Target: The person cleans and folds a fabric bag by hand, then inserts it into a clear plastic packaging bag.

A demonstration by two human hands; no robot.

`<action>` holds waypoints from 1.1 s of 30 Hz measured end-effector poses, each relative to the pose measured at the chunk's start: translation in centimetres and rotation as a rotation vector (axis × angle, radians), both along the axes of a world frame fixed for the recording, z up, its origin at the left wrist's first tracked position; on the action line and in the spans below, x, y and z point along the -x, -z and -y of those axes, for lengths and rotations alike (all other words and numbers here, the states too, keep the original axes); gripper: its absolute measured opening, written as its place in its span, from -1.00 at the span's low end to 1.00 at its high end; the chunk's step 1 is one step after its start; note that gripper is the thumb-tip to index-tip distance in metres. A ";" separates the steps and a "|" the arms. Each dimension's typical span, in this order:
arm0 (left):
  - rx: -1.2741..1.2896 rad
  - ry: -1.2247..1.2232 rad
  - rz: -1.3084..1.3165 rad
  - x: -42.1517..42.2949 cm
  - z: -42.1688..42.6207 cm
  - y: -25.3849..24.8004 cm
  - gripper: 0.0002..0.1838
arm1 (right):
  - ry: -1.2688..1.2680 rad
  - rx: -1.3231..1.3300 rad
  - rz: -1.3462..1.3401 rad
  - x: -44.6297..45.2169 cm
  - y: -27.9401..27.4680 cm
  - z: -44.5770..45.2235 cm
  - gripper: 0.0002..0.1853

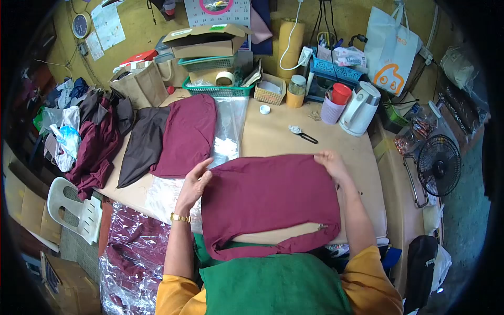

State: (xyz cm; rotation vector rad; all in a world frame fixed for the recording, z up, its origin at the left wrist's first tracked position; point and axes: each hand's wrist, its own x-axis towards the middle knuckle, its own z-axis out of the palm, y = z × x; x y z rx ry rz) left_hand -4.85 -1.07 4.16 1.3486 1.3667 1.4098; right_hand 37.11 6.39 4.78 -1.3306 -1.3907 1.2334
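Note:
A maroon cloth piece (pixel 270 197) lies spread across the front of the table, with a long strap or band looping toward my body. My left hand (pixel 197 181) is at its upper left corner, the thumb and fingers apart at the cloth's edge. At the upper right corner my right hand (pixel 331 164) pinches the edge of the same cloth. Another folded maroon cloth (pixel 189 134) and a dark brown cloth (pixel 143 142) lie beyond my left hand, beside clear plastic bags (pixel 228 128).
Baskets (pixel 218 90), a jar (pixel 296 89), a red cup (pixel 341 94) and a white kettle (pixel 360 109) stand at the back. A black-handled tool (pixel 307 137) lies on the table (pixel 268 134). Heaped garments (pixel 97 136) are at the left, a black fan (pixel 440 165) at the right.

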 end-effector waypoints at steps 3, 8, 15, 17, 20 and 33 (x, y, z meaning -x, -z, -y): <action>-0.103 0.244 -0.246 -0.8 -0.1 -3.7 -0.77 | -0.099 0.025 0.144 0.5 -6.7 0.2 -0.87; -0.250 0.049 -0.226 -1.0 -2.2 -10.6 -0.91 | -0.018 -0.687 0.395 -0.7 -13.4 -2.3 -0.91; -0.926 -0.217 -0.620 -2.2 5.7 -21.9 -0.82 | 0.083 -1.116 0.312 -1.2 -23.8 9.1 -0.88; -0.941 -0.161 -0.715 -1.9 6.0 -17.1 -0.80 | 0.075 -0.858 0.359 -1.7 -19.2 11.4 -0.86; -0.638 -0.030 -0.850 -1.0 7.4 -5.2 -0.83 | 0.003 -0.515 0.408 -2.4 -6.2 12.5 -0.92; -0.422 -0.031 -0.787 -2.1 8.4 -1.3 -0.61 | 0.196 -0.665 0.464 0.4 1.6 14.7 -0.68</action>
